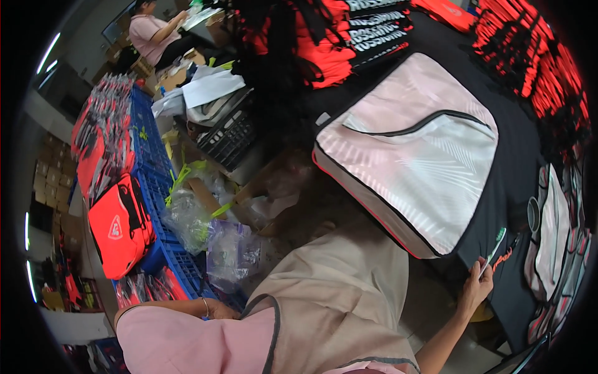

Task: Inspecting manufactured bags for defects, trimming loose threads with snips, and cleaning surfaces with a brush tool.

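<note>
A thin pen-like tool [494, 250] with a white body and a green tip is held in the right hand [476, 288], at the edge of a black table [517, 156]. The fingers are closed around its lower end, and the green tip is pointed up and away. The tool looks light and stiff, so it can be pinched with just a few fingers. It looks smooth, so it could slip if it is held loosely; a grip near the lower end, where it is taken now, seems best for steady work. A small orange cord [503, 257] is seen just beside the tool, lying on the table. The left hand [219, 309] is down low on the other side, past a pink sleeve, near a clear plastic bag [232, 249] and a blue crate [163, 187]. It is partly hidden, so it cannot be told if it is open or closed, or if anything is held in it. A big pale pink bag [411, 168] with a black zipper is laid flat on the table, near the right hand but not touched by it. It looks soft and bendy. An orange bag [118, 227] is resting on the blue crate. Another person in a pink top [152, 34] is seated far off at the back.
</note>
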Motion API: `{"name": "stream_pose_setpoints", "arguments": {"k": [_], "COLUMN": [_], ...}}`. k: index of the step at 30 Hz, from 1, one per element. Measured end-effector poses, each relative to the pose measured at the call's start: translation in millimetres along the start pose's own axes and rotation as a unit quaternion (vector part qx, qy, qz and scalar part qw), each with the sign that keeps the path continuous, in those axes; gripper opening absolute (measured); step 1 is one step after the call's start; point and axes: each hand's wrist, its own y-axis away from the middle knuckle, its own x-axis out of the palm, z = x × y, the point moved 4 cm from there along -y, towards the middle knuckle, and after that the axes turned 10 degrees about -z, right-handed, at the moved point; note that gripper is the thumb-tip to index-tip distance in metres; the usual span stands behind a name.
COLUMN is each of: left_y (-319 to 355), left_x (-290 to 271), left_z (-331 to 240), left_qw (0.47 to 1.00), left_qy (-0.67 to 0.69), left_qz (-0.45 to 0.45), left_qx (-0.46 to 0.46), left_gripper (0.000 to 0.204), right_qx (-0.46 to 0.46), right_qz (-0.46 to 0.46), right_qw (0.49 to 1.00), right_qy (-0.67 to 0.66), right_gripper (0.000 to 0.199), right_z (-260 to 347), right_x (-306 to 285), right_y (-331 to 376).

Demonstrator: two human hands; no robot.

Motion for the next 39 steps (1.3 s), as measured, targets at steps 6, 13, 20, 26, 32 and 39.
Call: {"name": "stream_pose_setpoints", "arguments": {"k": [6, 13, 20, 26, 32, 39], "left_y": [-80.1, -66.3, -59.6, -113.7, -223.9, -404.2], "left_x": [-74.0, -43.0, 3.4, -123.7, -279.7, -251.5], "left_z": [-117.0, -79.7, -6.6, -58.8, -188.8, -171.6], "left_qw": [0.822, 0.814, 0.88, 0.913, 0.963, 0.855], "left_qy": [0.396, 0.407, 0.32, 0.25, -0.073, 0.4], "left_qz": [-0.015, -0.079, 0.048, 0.143, -0.107, -0.32], "left_qx": [-0.41, -0.407, -0.349, -0.29, -0.238, -0.076], "left_gripper": [0.023, 0.017, 0.02, 0.022, 0.044, 0.055], "right_qx": [-0.041, -0.028, -0.028, -0.025, -0.071, -0.231], "right_qz": [-0.008, -0.008, 0.029, 0.022, 0.039, 0.129], "right_qw": [0.999, 0.999, 0.999, 0.999, 0.995, 0.964], "right_qy": [0.013, 0.014, 0.02, 0.041, 0.056, -0.032], "right_gripper": [0.021, 0.023, 0.022, 0.021, 0.026, 0.031], "right_z": [20.4, 5.8, -5.8, 13.8, 50.1, -4.3], "right_x": [9.0, 3.1, 19.2, 31.0, 65.6, 131.3], "right_y": [7.5, 8.2, 17.2, 8.5, -51.9, -109.4]}}
